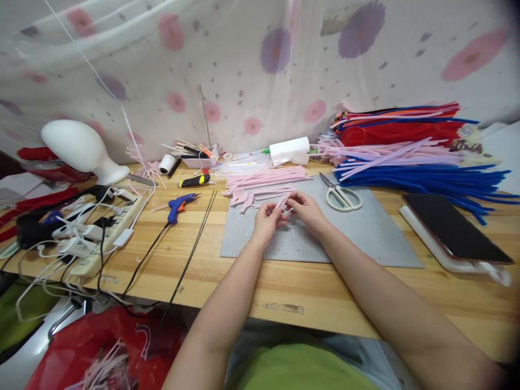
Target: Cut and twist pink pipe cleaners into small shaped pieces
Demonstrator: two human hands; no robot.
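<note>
Both my hands meet over a grey cutting mat point(349, 238), pinching pink pipe cleaners point(283, 202) between their fingertips. My left hand point(267, 221) closes on the lower left end. My right hand point(305, 210) grips the upper right part with thumb and fingers. How many stems are held, I cannot tell. Just beyond my hands lies a pile of pink pipe cleaners point(270, 177). Bent pink pieces point(242, 198) rest at the pile's left end. Scissors point(343, 197) with pale handles lie on the mat to the right of my right hand.
A blue glue gun point(177, 207) and a yellow-black cutter point(194, 180) lie left of the mat. Farther left are a cable-filled power strip point(122, 219) and a white foam head point(81, 146). Blue pipe cleaners point(422, 181) stretch along the back right, near a dark tablet point(459, 227).
</note>
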